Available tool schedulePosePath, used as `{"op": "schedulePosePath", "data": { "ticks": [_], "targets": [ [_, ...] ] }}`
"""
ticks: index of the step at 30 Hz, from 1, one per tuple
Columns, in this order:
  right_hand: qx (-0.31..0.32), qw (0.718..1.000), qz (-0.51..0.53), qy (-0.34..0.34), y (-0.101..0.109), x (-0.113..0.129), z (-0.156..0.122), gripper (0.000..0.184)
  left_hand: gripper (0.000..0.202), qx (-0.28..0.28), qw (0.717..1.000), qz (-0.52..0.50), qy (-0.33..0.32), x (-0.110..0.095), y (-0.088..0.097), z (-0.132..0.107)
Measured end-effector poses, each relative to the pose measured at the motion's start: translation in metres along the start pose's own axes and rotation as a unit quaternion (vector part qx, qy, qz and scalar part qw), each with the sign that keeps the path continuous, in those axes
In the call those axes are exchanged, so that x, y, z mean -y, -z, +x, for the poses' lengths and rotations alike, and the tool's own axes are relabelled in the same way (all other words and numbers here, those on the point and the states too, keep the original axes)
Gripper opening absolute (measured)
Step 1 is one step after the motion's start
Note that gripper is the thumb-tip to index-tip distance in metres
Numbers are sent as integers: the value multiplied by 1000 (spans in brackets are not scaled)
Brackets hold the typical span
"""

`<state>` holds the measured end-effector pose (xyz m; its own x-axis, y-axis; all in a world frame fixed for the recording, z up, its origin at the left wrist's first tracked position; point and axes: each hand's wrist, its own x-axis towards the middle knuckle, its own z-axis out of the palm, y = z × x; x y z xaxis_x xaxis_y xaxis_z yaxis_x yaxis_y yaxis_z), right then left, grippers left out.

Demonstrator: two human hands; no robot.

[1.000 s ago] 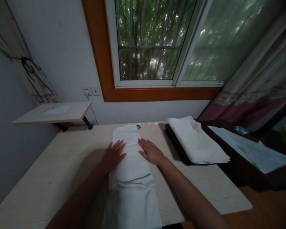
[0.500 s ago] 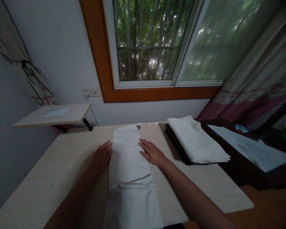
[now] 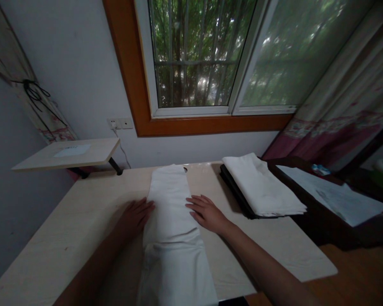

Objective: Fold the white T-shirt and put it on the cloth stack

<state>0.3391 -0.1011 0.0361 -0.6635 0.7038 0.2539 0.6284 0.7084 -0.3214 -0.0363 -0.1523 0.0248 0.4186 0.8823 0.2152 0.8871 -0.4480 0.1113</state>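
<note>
Just the one view on my end, the head camera, so here's what I count. Two bare hands, one long white cloth (image 3: 172, 212) between them. The cloth lies flat down the middle of the one pale table (image 3: 290, 250), far end close to the table's back edge, with a few creases across it about halfway along.

I've got the left hand (image 3: 134, 216) on the cloth's left edge, fingers stretched out and fairly flat, fingertips just over the border. The right hand (image 3: 207, 213) matches it on the other edge, palm down, fingers straight and resting lightly. Neither one is clamped on anything; both grips are loose and spread.

Off to the right there's one pile: a folded white fabric (image 3: 264, 185) on top of one black bundle (image 3: 238, 193). Past that, one big sheet (image 3: 333, 195) on a dark surface. On the left I count one small shelf (image 3: 102, 148) with two dark legs (image 3: 115, 165) in sight and one piece of paper (image 3: 72, 150) on it. Behind it all: one window (image 3: 204, 55), two curtains (image 3: 354, 80), two wall sockets (image 3: 126, 123) and one cable (image 3: 124, 154).
</note>
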Motion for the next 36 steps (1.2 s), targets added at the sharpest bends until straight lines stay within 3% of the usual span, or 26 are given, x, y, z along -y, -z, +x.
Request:
{"op": "schedulePosePath", "data": {
  "ticks": [10, 18, 23, 26, 29, 32, 36],
  "targets": [
    [7, 999, -37, -36, -3, -21, 47, 41, 50, 37, 996, -2, 76, 10, 0, 44],
    [18, 995, -65, -79, -4, -26, 75, 44, 46, 7, 994, 40, 106, 14, -5, 73],
    [-21, 989, -74, -129, -7, -6, 80, 45, 44, -47, 992, 75, 92, -17, -11, 78],
    [-89, 981, -73, -158, -15, 20, 82, 49, 47, -67, 992, 82, 69, -45, -20, 74],
    [-100, 983, -65, -143, -30, 46, 79, 50, 49, -71, 990, 90, 81, -64, -28, 65],
    [-66, 989, -62, -120, -46, 62, 71, 56, 49, -71, 988, 98, 101, -69, -30, 56],
    [-43, 989, -79, -114, -48, 57, 57, 58, 50, -73, 988, 98, 92, -60, -26, 43]
  ]
}}
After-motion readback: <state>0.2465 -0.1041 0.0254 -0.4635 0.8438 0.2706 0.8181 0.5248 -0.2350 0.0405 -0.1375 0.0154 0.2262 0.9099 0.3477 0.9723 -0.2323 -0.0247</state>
